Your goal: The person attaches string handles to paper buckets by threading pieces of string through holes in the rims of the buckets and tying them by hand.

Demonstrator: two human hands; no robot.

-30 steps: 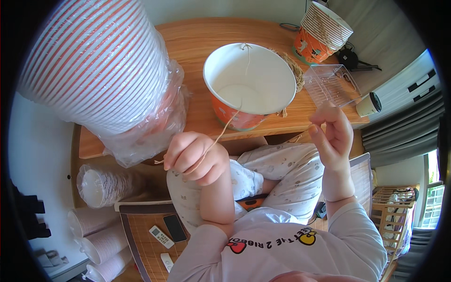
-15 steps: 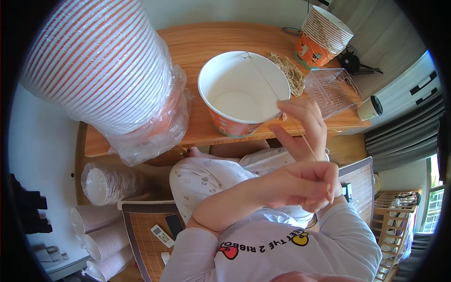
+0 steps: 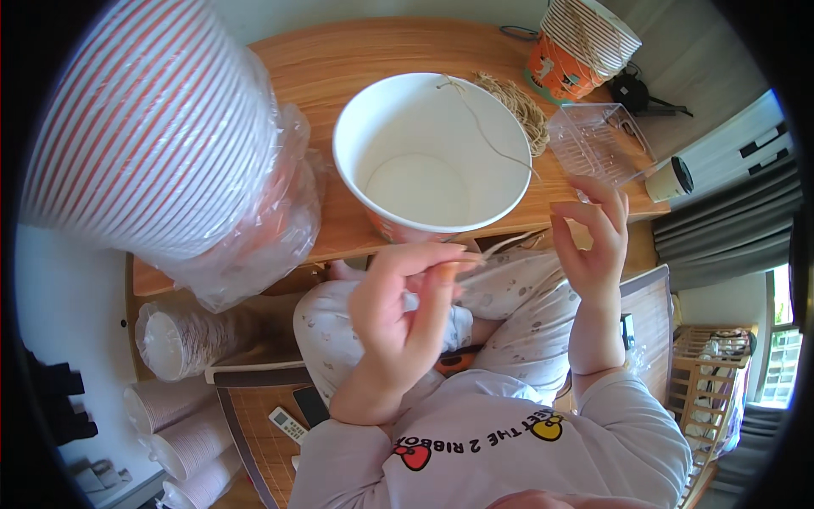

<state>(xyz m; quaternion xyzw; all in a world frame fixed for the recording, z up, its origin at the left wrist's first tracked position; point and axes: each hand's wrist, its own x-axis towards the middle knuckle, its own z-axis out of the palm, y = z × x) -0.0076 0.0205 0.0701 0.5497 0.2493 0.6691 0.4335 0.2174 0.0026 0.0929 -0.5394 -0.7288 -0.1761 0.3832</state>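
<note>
Pinching string in left hand, centre — likely light, limp; grip near end. Cannot tell hold in curled right hand.

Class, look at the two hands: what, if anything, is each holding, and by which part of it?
The left hand pinches a string, apparently near one end. Whether the right hand holds anything cannot be told.

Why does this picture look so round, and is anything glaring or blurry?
Head view: a fisheye lens, hence the black corners; head view: glare streaks the plastic wrap, and the window is bright; head view: twine by the left fingers looks slightly smeared, perhaps by motion.
</note>
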